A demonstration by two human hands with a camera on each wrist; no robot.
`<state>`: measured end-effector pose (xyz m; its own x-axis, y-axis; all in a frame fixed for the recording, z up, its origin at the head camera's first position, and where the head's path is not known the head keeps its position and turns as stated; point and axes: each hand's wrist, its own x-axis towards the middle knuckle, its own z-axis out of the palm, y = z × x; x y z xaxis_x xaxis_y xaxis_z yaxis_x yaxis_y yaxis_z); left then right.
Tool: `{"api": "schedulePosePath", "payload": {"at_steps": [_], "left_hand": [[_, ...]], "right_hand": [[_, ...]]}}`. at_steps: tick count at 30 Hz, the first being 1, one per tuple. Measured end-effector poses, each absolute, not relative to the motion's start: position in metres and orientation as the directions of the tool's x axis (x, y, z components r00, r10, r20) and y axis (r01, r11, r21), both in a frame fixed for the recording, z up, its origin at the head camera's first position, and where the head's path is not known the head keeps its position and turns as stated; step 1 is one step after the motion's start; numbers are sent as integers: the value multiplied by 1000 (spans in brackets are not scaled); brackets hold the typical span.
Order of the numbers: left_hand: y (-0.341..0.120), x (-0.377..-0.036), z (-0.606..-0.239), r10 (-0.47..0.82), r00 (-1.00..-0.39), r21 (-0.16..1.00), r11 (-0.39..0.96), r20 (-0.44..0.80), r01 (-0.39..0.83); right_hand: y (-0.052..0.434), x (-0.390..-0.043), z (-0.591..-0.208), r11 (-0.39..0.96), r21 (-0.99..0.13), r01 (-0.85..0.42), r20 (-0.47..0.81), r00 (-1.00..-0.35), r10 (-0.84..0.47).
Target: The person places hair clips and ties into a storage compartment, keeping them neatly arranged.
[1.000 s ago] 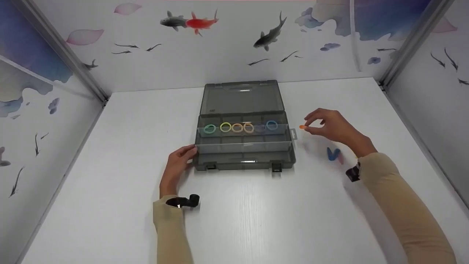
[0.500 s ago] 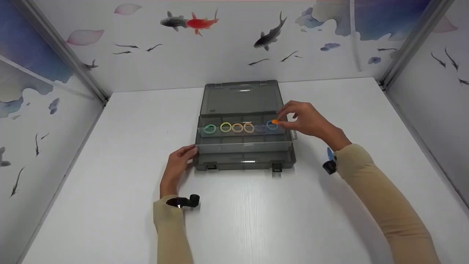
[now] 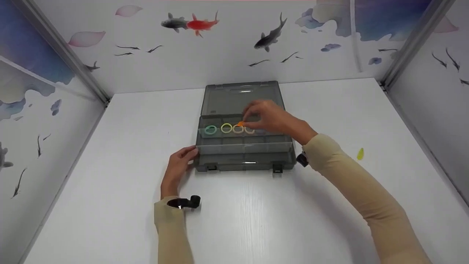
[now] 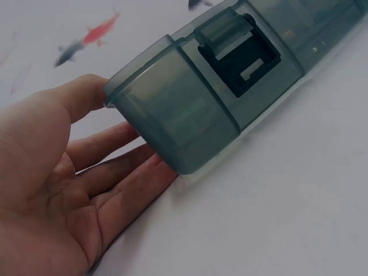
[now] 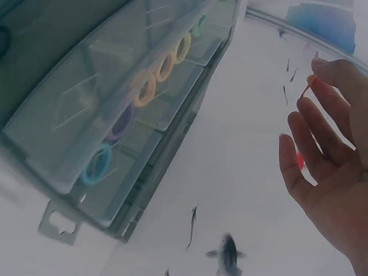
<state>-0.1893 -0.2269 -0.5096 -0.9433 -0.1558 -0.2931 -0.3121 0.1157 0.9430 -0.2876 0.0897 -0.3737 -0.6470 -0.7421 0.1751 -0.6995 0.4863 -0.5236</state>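
1. We are seeing the box (image 3: pixel 243 154) looking like smoky, translucent, glossy plastic.
2. We are finding the table (image 3: pixel 256 220) showing a smooth white surface with faint wood grain.
3. We are noticing the rings (image 3: pixel 226 128) looking rubbery and matt.

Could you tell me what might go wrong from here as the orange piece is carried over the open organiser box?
The right hand pinches the small orange piece only at its fingertips above the row of rings; it could slip into the wrong compartment. The left hand merely rests against the box corner, so a bump might shift the organiser box.
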Motion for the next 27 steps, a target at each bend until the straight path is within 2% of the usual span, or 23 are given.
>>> {"api": "schedulePosePath", "payload": {"at_steps": [4, 13, 18, 27], "left_hand": [[-227, -190, -511, -149, -941, 940, 110, -304, -322], [-228, -190, -509, -152, -947, 945, 120, -284, -303], [-228, -189, -509, -147, -948, 947, 112, -283, -300], [-228, -191, -508, -152, -944, 941, 127, -293, -313]], "right_hand": [[66, -286, -371, 494, -491, -717, 151, -629, -763], [26, -289, -383, 557, -420, -717, 85, -642, -762], [6, -291, -397, 575, -457, -679, 54, -666, -744], [-20, -292, -418, 624, -542, -562, 42, -761, -648]]}}
